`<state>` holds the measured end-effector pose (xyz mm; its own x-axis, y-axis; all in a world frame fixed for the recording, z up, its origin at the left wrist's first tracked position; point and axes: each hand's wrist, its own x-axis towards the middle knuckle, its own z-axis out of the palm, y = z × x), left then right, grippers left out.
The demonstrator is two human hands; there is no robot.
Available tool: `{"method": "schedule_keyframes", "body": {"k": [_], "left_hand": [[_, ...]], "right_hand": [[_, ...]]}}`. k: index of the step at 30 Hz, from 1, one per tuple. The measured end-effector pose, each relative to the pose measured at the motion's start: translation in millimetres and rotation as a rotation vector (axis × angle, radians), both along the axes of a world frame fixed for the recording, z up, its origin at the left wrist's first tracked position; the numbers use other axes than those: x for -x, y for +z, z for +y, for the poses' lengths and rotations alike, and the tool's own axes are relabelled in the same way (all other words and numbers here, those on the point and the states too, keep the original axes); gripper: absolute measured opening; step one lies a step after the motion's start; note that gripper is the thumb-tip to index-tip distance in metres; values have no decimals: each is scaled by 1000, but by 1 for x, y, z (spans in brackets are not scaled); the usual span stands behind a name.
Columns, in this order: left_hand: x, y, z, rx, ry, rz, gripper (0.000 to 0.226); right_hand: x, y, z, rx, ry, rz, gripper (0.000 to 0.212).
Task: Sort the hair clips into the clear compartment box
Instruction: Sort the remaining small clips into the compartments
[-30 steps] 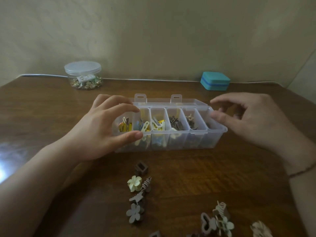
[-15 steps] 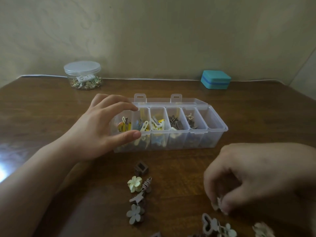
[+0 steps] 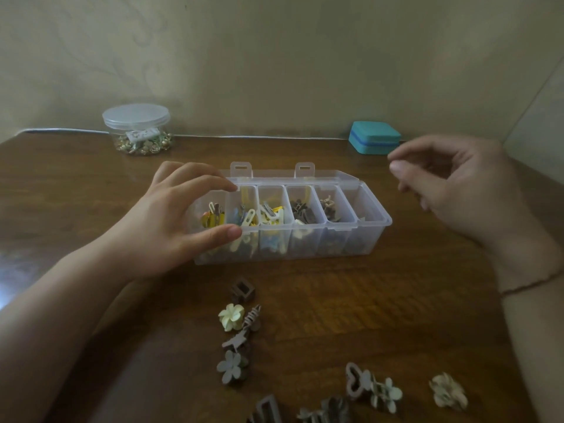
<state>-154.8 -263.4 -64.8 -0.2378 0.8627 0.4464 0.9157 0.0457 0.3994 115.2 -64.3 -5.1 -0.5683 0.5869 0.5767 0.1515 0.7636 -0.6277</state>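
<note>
The left hand (image 3: 171, 221) grips the left end of the clear compartment box (image 3: 370, 236), thumb on its near wall, fingers over the far rim. The right hand (image 3: 451, 184) hovers just right of the box, fingers loosely curled, holding nothing visible. Loose hair clips (image 3: 236, 328) lie near the box on bare table (image 3: 381, 300); more sit at the near edge.

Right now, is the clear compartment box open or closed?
Open: the clear compartment box has its lid folded back behind it, and the clips inside lie uncovered.
</note>
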Motion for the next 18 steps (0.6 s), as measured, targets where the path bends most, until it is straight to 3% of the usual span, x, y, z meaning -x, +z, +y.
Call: {"method": "schedule_keyframes", "body": {"k": [2, 4, 7, 11, 15, 18], "left_hand": [[-1, 1, 0, 0, -3, -9, 65], [-1, 0, 0, 3, -6, -11, 67], [-1, 0, 0, 5, -14, -22, 71], [0, -2, 0, -5, -16, -28, 72], [-1, -1, 1, -13, -12, -27, 74], [0, -2, 0, -17, -18, -24, 70]], "right_hand": [[-10, 10, -8, 41, 36, 33, 12], [-31, 18, -21, -25, 114, -215, 7], [-67, 13, -49, -217, 280, -654, 30], [-103, -20, -68, -67, 438, -965, 47], [-108, -34, -72, -69, 453, -840, 20], [-89, -19, -63, -125, 390, -657, 12]]}}
